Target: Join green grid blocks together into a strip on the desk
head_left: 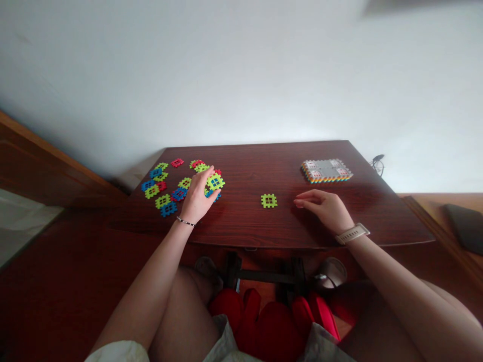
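Left hand point(198, 198): thumb and fingers clamped on green tile point(215, 182), left of table point(241, 226) centre | right hand point(332, 208): fingertips together, near front edge | lone tile point(269, 201) set out, unjoined | loose tiles point(152, 191) remain toward left edge

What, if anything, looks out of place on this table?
One green piece lies alone, apart from the scattered, overlapping pieces at left and the neat grey-topped stack at right. Nothing looks spilled or damaged.

No readable text, labels or numbers anywhere
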### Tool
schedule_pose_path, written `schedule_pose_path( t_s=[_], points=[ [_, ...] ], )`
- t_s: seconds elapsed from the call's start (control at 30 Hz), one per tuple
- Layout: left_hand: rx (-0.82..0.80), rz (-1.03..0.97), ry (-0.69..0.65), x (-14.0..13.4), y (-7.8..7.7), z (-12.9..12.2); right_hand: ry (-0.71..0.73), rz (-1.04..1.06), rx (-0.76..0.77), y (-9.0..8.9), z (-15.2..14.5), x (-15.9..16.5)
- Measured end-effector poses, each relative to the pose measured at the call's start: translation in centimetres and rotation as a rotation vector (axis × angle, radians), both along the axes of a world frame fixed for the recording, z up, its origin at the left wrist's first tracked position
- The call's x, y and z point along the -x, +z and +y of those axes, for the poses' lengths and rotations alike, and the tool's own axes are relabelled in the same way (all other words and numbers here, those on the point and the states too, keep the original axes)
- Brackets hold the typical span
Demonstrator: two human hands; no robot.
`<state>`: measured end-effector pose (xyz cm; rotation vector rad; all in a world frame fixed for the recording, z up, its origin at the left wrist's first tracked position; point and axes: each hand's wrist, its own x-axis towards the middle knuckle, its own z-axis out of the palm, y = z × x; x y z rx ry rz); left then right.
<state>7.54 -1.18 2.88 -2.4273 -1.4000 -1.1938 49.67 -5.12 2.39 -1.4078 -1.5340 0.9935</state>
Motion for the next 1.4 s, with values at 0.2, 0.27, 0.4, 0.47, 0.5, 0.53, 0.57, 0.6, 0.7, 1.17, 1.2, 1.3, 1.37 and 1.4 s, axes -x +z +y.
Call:
schedule_pose_path(
  t_s=[0.2,0.27,0.4,0.47,0.5,0.53,0.57,0.6,0.7,1.17,1.2,1.3,1.37,1.4],
  points=[
    [0.038,0.037,-0.09,-2.4,-0.1,-0.3,0.061,-0.1,-0.023,0.8,-0.1,0.7],
    [0.051,0.042,-0.131,-3.2,-0.2,-0.3,0.051,-0.148,-0.046,1.2,-0.2,1.0],
    [0.069,0.046,-0.192,-4.5,-0.5,-0.4,0.047,-0.172,-0.042,2.0,-0.6,1.6],
    [0.077,0.047,-0.215,-5.1,-0.6,-0.5,0.054,-0.139,-0.02,2.2,-0.7,1.9],
    [0.081,0.049,-0.229,-5.4,-0.6,-0.5,0.058,-0.119,-0.013,2.2,-0.8,2.0],
    [0.085,0.051,-0.243,-5.7,-0.6,-0.6,0.061,-0.099,-0.011,2.3,-0.8,2.1],
    [0.09,0.054,-0.256,-6.0,-0.6,-0.6,0.062,-0.078,-0.012,2.2,-0.8,2.2],
    [0.096,0.057,-0.269,-6.2,-0.7,-0.6,0.058,-0.052,-0.015,2.1,-0.7,2.3],
    [0.114,0.056,-0.312,-7.0,-0.9,-0.7,0.041,0.126,-0.004,1.5,-0.3,2.6],
    [0.169,0.065,-0.384,-8.3,-1.9,-0.2,0.372,1.009,0.191,4.7,-1.7,5.5],
    [0.172,0.067,-0.384,-8.3,-1.9,-0.2,0.386,0.995,0.179,4.9,-1.9,5.5],
    [0.178,0.072,-0.386,-8.4,-2.1,-0.1,0.419,0.982,0.164,5.3,-2.0,5.7],
    [0.179,0.073,-0.386,-8.4,-2.2,-0.1,0.431,0.989,0.166,5.4,-2.0,5.8],
    [0.18,0.074,-0.386,-8.4,-2.2,-0.1,0.434,0.985,0.162,5.5,-1.9,5.8]
  ],
)
